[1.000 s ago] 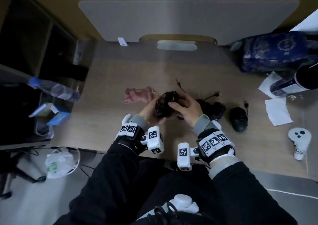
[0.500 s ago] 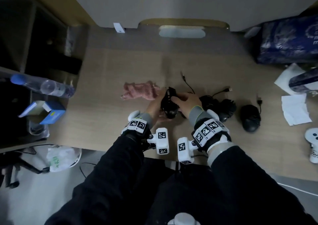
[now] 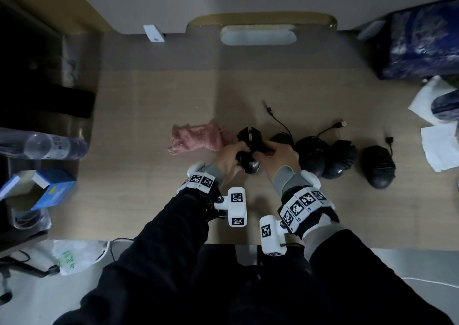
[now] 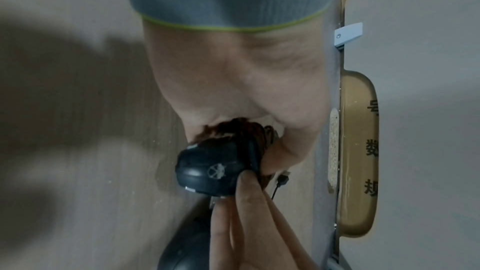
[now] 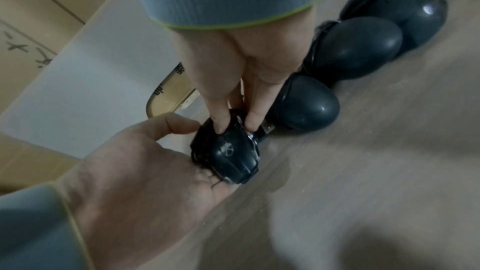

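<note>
A black computer mouse (image 3: 249, 151) with its cable wound around it is held between both hands just above the wooden desk (image 3: 154, 116). My left hand (image 3: 229, 159) cradles it from the left, palm under it and thumb on its side. My right hand (image 3: 278, 154) pinches its right end with its fingertips (image 5: 219, 128). In the left wrist view the mouse (image 4: 207, 169) shows a small white logo. The right wrist view shows the mouse (image 5: 228, 155) lying against the left palm (image 5: 145, 163).
Right of my hands lies a row of black mice (image 3: 311, 158) (image 3: 341, 159) (image 3: 378, 165) with wound cables. A pink cloth (image 3: 198, 139) lies to the left. White papers (image 3: 439, 148) and a blue package (image 3: 422, 44) are at the right, a water bottle (image 3: 42, 144) and a blue box (image 3: 47, 190) at the left.
Both hands have kept hold of the mouse, turned it and brought it lower, close to the desk beside the row of mice. The head camera has moved in closer.
</note>
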The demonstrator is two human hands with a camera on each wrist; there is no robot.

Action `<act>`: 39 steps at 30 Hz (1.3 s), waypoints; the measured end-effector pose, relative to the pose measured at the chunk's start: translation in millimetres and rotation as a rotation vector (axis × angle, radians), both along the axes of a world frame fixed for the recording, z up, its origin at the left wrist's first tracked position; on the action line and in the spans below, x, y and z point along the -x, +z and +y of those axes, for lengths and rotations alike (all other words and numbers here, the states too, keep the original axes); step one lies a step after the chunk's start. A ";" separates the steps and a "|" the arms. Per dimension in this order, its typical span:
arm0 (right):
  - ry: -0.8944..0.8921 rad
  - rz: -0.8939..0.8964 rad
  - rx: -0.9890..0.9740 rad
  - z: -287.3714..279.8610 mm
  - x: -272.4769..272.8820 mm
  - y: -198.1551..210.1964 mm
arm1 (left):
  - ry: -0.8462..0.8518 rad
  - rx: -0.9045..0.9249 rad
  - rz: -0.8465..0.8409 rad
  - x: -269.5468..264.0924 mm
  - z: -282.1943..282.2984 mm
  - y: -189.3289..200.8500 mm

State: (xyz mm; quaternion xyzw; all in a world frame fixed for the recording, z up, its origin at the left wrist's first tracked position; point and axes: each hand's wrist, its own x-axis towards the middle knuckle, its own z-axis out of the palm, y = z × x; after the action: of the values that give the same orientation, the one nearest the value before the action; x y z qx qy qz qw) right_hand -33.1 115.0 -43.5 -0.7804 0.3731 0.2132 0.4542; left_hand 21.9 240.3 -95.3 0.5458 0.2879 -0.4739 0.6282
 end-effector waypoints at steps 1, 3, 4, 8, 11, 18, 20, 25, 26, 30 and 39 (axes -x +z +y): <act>0.006 0.023 0.020 -1.3 -2.0 -2.4 | -0.026 0.043 -0.013 1.3 2.5 -1.6; 0.012 0.060 0.060 -5.2 -6.9 -9.4 | -0.071 0.094 -0.065 1.4 7.3 -1.2; 0.027 0.070 0.076 -6.9 -9.5 -12.0 | -0.081 0.112 -0.091 2.5 9.1 -0.5; 0.112 0.103 0.169 -17.2 -16.4 -15.7 | -0.119 0.112 -0.194 2.3 4.4 4.2; 0.178 0.135 0.223 -20.8 -15.3 -15.9 | -0.283 -0.050 -0.306 -1.2 2.6 1.8; 0.283 0.217 0.232 -9.1 -19.1 -13.8 | -0.475 -0.615 -0.464 2.2 21.1 -1.2; 0.294 0.224 0.240 -6.2 -19.6 -9.4 | -0.488 -0.663 -0.486 0.2 25.3 17.2; 0.125 0.133 0.246 1.1 -2.4 -8.7 | -0.394 -0.928 -0.525 -14.4 52.2 26.8; 0.098 0.109 0.247 2.9 0.5 -9.5 | -0.463 -1.006 -0.508 -18.3 59.6 20.0; 0.024 0.029 0.266 8.0 5.8 -11.5 | -0.529 -0.897 -0.441 -34.2 73.6 2.1; 0.020 -0.397 -0.211 18.3 -22.6 4.3 | -0.032 -0.129 -0.471 -30.4 20.0 67.6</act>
State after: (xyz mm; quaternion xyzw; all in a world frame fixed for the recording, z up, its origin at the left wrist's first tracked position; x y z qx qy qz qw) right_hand -10.5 133.3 -39.2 -0.7589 0.2441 0.0979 0.5957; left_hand 52.2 260.4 -27.7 0.6848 0.1545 -0.3241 0.6342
